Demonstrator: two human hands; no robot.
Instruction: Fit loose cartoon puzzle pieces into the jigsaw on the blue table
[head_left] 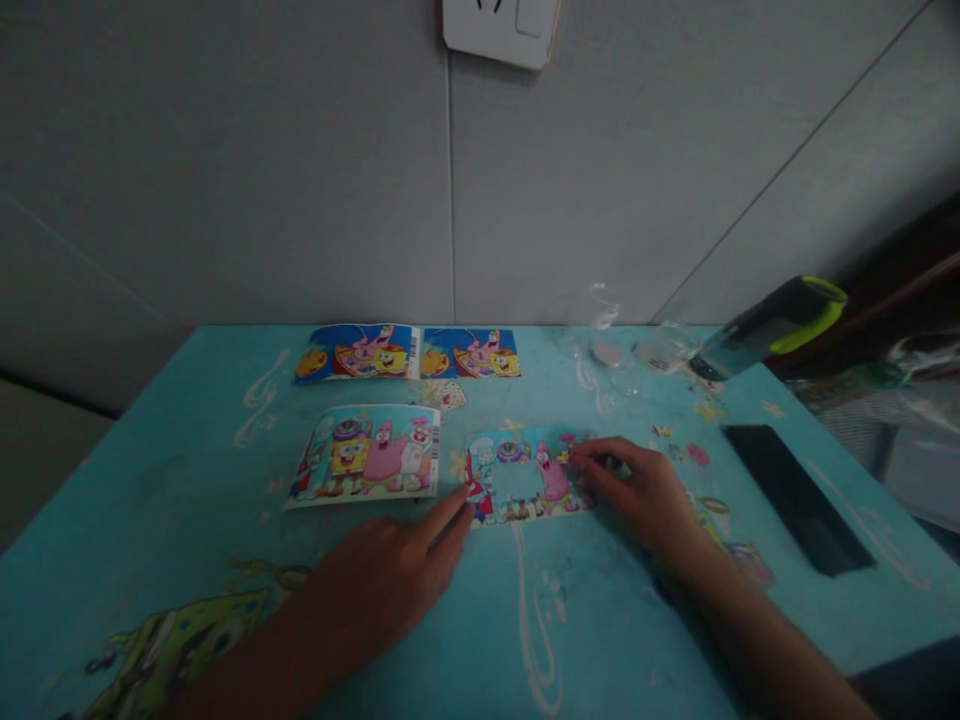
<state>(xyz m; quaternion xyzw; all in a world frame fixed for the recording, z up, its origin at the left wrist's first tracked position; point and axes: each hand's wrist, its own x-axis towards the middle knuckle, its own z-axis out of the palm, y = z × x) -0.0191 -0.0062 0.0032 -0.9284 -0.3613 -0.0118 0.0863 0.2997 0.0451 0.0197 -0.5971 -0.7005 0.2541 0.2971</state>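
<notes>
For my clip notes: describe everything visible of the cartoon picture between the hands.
The cartoon picture lies flat on the tablecloth, right of a similar sheet. It looks like thin card, roughly rectangular, with a pink figure at right, red at lower left and a plain turquoise middle. The left hand touches its left edge; the right hand partly covers its right end.

The fingers (589, 462) of the right hand (641, 490) hide part of the picture sheet's (529, 512) right edge; whether they pinch a piece is too small to tell. The left forearm (300, 620) covers part of a printed yellow figure (214, 625). The view's near edge cuts off both forearms and the desk (615, 640). The view's edge crops the wall socket (499, 35). Far right, clear containers (664, 350) blur. The barcode (435, 447) is unreadable.
</notes>
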